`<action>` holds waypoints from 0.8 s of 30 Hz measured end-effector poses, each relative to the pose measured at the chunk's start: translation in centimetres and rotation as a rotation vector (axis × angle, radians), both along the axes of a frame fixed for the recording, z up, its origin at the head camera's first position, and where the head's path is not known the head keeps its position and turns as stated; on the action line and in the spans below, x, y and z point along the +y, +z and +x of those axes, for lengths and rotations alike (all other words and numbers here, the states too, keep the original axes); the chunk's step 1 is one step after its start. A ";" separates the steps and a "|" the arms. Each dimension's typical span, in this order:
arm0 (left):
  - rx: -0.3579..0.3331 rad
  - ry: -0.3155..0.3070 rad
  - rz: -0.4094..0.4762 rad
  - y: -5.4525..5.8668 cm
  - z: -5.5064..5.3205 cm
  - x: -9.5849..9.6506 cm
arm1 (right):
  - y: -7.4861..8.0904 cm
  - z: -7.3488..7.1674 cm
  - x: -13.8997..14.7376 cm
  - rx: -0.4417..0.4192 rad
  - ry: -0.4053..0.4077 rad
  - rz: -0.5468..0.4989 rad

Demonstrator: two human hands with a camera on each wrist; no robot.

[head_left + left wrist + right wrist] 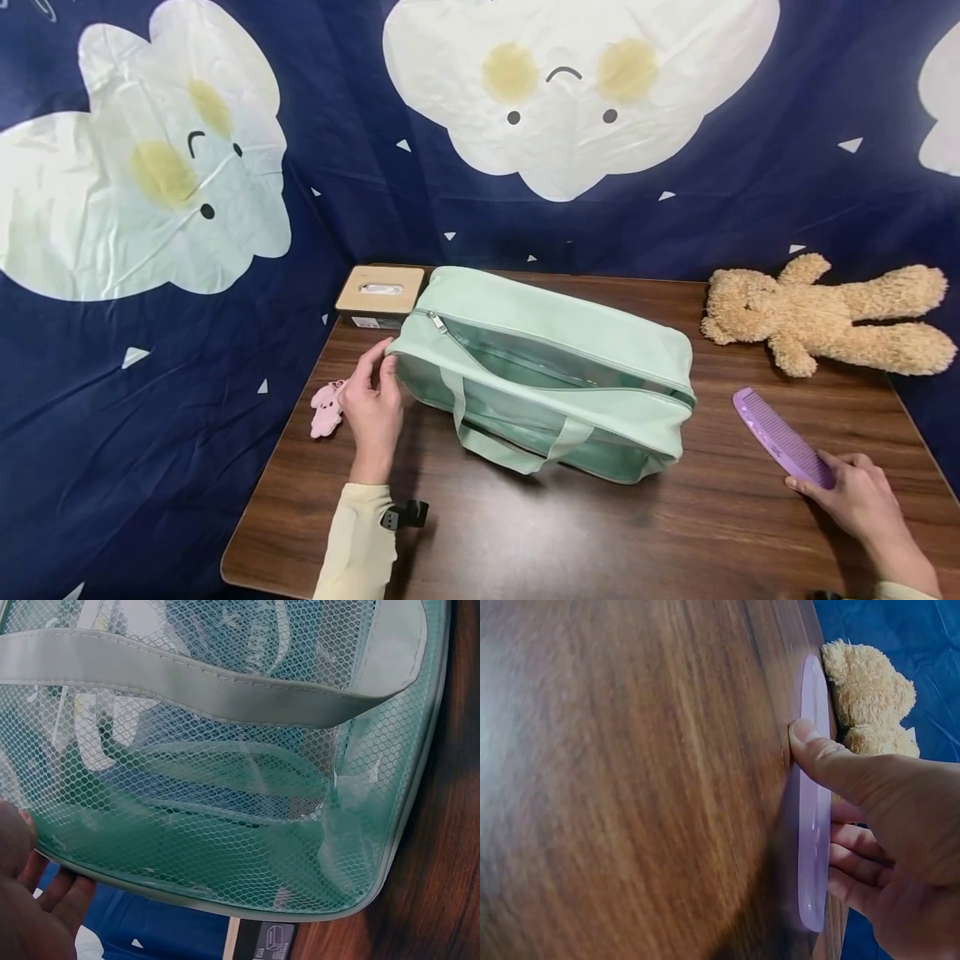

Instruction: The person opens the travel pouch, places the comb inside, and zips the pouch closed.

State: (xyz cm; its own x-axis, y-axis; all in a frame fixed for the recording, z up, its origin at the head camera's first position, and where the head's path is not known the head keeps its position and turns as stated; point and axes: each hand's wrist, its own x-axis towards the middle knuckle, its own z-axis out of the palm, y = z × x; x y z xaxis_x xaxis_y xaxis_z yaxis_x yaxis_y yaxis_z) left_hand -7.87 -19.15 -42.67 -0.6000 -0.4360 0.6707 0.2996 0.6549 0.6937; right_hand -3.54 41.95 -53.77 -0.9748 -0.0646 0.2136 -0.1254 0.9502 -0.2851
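Observation:
A mint-green bag point(555, 333) with clear mesh sides stands on the table, its top zipper partly open and its strap handle point(498, 450) hanging toward me. At its left end my left hand point(372, 408) pinches the edge between thumb and fingers. In the left wrist view that hand point(37, 892) shows at the lower left, fingers behind the bag's rim. My right hand point(862, 500) holds a purple comb point(780, 437) by one end, to the right of the bag. The right wrist view shows the comb point(814, 825) edge-on, between thumb and fingers.
A tissue box point(381, 292) with a wooden lid sits behind the bag's left end. Near my left hand lies a small pink plush charm point(327, 410). A tan teddy bear point(817, 312) lies at the back right. Dark blue cloth point(570, 229) hangs behind the wooden table point(525, 542).

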 end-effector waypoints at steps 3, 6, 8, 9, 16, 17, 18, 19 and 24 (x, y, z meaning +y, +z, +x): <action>0.002 -0.002 0.002 0.1 -0.1 0.0 | 0.2 0.0 -0.1 -0.009 -0.008 -0.002; 0.002 0.005 -0.005 0.1 -0.2 0.0 | 0.5 0.0 -0.3 -0.042 -0.038 -0.016; 0.004 0.012 -0.012 0.0 -0.2 -0.1 | 0.6 0.1 -0.4 -0.062 -0.055 -0.026; 0.004 0.015 -0.015 0.0 -0.2 -0.1 | 0.7 0.1 -0.4 -0.076 -0.061 -0.031; 0.001 0.010 -0.017 -0.1 -0.2 -0.2 | 0.9 -0.1 -0.5 -0.075 -0.044 -0.029; 0.002 0.008 -0.019 -0.1 -0.2 -0.2 | 1.0 -0.2 -0.5 -0.067 -0.040 -0.026; 0.005 0.006 -0.021 0.0 -0.2 -0.2 | 1.1 -0.3 -0.6 -0.063 -0.038 -0.024; 0.007 0.003 -0.021 0.0 -0.2 -0.1 | 1.2 -0.4 -0.6 -0.060 -0.036 -0.022; 0.012 0.004 -0.015 -0.1 -0.1 -0.2 | 2.7 -0.9 -1.3 -0.042 -0.043 -0.020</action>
